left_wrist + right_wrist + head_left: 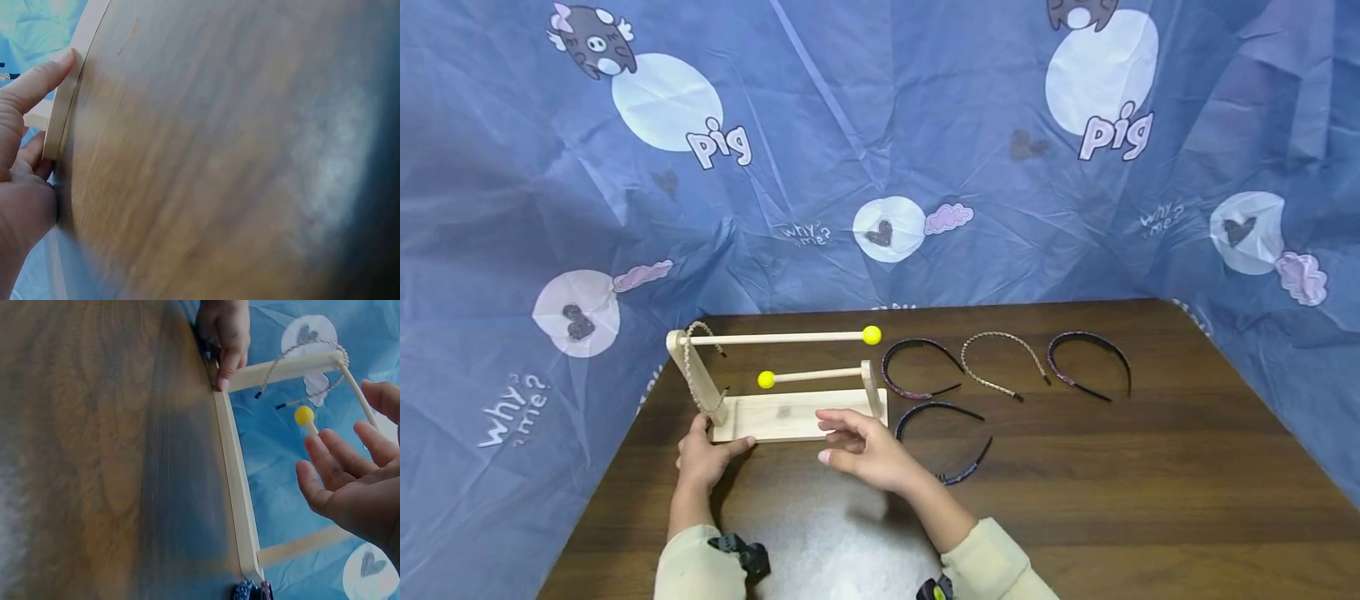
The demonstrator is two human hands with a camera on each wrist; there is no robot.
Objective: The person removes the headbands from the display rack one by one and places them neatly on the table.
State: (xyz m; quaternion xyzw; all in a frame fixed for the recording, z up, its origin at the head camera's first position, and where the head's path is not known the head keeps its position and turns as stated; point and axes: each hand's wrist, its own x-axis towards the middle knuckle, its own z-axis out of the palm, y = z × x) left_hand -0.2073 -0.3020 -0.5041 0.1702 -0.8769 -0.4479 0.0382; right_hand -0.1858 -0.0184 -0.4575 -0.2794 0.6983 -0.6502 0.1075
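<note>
A pale wooden headband stand (805, 417) stands on the table, with two bars that end in yellow balls. My left hand (702, 457) grips the left end of its base; the thumb (47, 76) lies along the front edge and the other fingers are round the end. A braided beige headband (688, 371) hangs on the long upper bar at its left end, beside the tall post. My right hand (868, 450) is in front of the base's right part, fingers spread and slightly bent, holding nothing. The right wrist view shows this hand (356, 472) near the yellow ball (304, 415).
Right of the stand lie a purple-black headband (910, 392), a beige braided headband (1000, 336) and another dark headband (1090, 337). A dark blue headband (962, 477) lies nearer, partly behind the right hand. A blue printed cloth (820, 167) hangs behind the brown table (1150, 483).
</note>
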